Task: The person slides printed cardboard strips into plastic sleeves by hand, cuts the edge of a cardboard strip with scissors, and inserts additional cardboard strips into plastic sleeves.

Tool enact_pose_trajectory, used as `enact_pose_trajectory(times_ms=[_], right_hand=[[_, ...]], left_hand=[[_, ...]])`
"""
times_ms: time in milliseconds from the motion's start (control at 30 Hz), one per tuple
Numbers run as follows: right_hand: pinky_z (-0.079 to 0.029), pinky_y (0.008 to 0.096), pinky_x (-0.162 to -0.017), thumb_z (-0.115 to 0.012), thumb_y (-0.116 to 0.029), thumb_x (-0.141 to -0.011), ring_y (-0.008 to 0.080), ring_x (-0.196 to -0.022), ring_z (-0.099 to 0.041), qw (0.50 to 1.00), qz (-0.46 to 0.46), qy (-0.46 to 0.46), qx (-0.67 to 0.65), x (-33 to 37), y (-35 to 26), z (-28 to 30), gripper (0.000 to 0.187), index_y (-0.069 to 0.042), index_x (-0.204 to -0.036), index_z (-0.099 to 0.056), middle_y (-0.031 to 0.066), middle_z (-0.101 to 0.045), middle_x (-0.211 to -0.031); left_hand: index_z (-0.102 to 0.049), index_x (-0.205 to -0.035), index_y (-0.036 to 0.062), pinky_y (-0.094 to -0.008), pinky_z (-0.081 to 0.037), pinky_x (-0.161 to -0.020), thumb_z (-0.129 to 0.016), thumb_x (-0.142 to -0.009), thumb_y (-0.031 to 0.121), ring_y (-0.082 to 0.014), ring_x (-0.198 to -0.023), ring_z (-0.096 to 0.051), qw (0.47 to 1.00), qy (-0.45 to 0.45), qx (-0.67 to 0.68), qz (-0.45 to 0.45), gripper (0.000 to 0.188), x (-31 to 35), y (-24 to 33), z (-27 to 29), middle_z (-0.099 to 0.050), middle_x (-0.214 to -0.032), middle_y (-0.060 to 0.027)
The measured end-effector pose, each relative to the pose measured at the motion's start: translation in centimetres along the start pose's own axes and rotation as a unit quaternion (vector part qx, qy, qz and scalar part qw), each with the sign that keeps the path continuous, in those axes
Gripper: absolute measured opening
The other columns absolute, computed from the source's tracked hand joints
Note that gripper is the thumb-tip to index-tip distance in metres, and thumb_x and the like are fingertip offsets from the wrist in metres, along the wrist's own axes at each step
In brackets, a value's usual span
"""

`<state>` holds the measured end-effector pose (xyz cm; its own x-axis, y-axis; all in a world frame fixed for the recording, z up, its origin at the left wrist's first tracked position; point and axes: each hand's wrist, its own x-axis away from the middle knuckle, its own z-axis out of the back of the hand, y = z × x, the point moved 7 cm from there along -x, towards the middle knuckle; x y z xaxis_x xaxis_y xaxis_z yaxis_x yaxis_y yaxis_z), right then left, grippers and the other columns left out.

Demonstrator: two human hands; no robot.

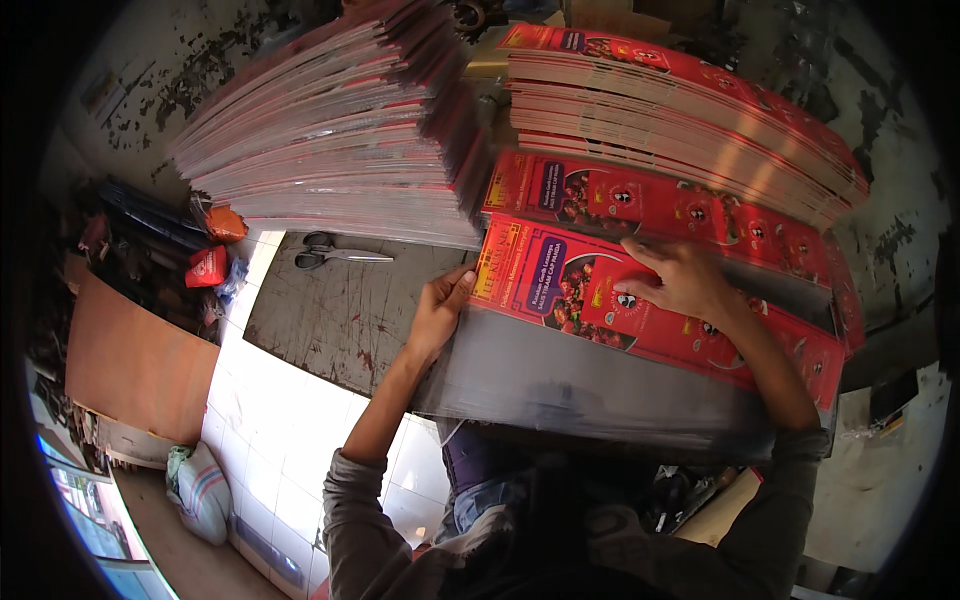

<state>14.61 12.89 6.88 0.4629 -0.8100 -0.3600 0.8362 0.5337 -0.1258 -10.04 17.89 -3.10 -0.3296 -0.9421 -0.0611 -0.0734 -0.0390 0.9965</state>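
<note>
A long red printed card strip (pixel 640 292) with food pictures lies slantwise over a pile of clear plastic sleeves (pixel 540 375) at the table's front. My left hand (pixel 440 308) pinches the strip's left end, thumb on top, beside the sleeves. My right hand (pixel 690 284) rests over the middle of the strip, its thumb and fingers apart. Whether the strip is partly inside a sleeve I cannot tell. Just behind lies another red strip (pixel 600 196), at the foot of a tall stack of red card strips (pixel 650 115).
A high, leaning stack of plastic-covered cards (pixel 340 140) stands at the back left. Black-handled scissors (pixel 340 254) lie on the scratched dark tabletop (pixel 320 315). On the floor at left are a white sack (pixel 200 495) and a brown board (pixel 140 340).
</note>
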Motion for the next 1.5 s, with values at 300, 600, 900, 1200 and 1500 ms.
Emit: enact_pose_trajectory(times_ms=[300, 600, 900, 1200, 1500], right_hand=[[-0.048, 0.0343, -0.067, -0.058, -0.051, -0.074, 0.0294, -0.065, -0.058, 0.986, 0.081, -0.114, -0.087, 1.9, -0.1, -3.5, 0.070, 0.007, -0.113, -0.049, 0.0160, -0.058, -0.070], [-0.041, 0.0381, -0.085, -0.061, -0.046, -0.073, 0.0306, -0.098, -0.048, 0.988, 0.061, -0.025, -0.137, -3.9, -6.4, -2.2, 0.069, 0.011, -0.110, -0.047, 0.0222, -0.044, -0.103], [-0.041, 0.0268, -0.054, -0.060, -0.035, -0.080, 0.0111, -0.061, -0.049, 0.842, -0.095, -0.306, -0.433, -9.2, -9.2, -9.5, 0.039, 0.003, -0.084, -0.055, 0.0064, -0.057, -0.069], [-0.041, 0.0227, -0.063, -0.061, -0.028, -0.080, 0.0100, -0.071, -0.050, 0.752, -0.087, -0.369, -0.539, -9.8, -9.5, -8.7, 0.057, 0.003, -0.120, -0.035, 0.0106, -0.061, -0.083], [-0.029, 0.0175, -0.035, -0.059, -0.026, -0.083, 0.0066, -0.042, -0.045, 0.681, -0.049, -0.438, -0.585, -9.3, -10.0, -8.8, 0.074, -0.007, -0.136, -0.011, 0.0189, -0.062, -0.088]], left_hand=[[-0.036, -0.126, -0.0051, -0.0220, -0.042, -0.080, -0.043, -0.092, 0.019, -0.0093, -0.090, -0.054, 1.000, -0.003, 0.026, 0.003, 0.042, 0.0, 0.7, -0.4, -0.058, -0.104, -0.0104], [-0.044, -0.120, -0.0055, -0.0225, -0.041, -0.081, -0.040, -0.092, 0.024, -0.0113, -0.093, -0.053, 0.998, -0.011, 0.027, 0.049, 0.040, 0.0, 0.9, 0.7, -0.058, -0.104, -0.0100], [-0.043, -0.122, -0.0038, -0.0210, -0.040, -0.078, -0.041, -0.092, 0.022, -0.0094, -0.088, -0.051, 0.999, -0.015, -0.014, -0.026, 0.039, 0.6, 0.8, 0.2, -0.058, -0.100, -0.0085], [-0.046, -0.118, -0.0046, -0.0177, -0.040, -0.067, -0.042, -0.092, 0.022, -0.0046, -0.074, -0.048, 0.999, 0.009, -0.025, -0.030, 0.037, 1.0, 1.6, 0.3, -0.058, -0.083, -0.0024], [-0.023, -0.132, -0.0039, -0.0165, -0.040, -0.063, -0.045, -0.090, 0.018, -0.0041, -0.072, -0.048, 0.994, 0.039, -0.063, -0.078, 0.052, 0.9, 2.7, 0.9, -0.057, -0.086, -0.0065]])
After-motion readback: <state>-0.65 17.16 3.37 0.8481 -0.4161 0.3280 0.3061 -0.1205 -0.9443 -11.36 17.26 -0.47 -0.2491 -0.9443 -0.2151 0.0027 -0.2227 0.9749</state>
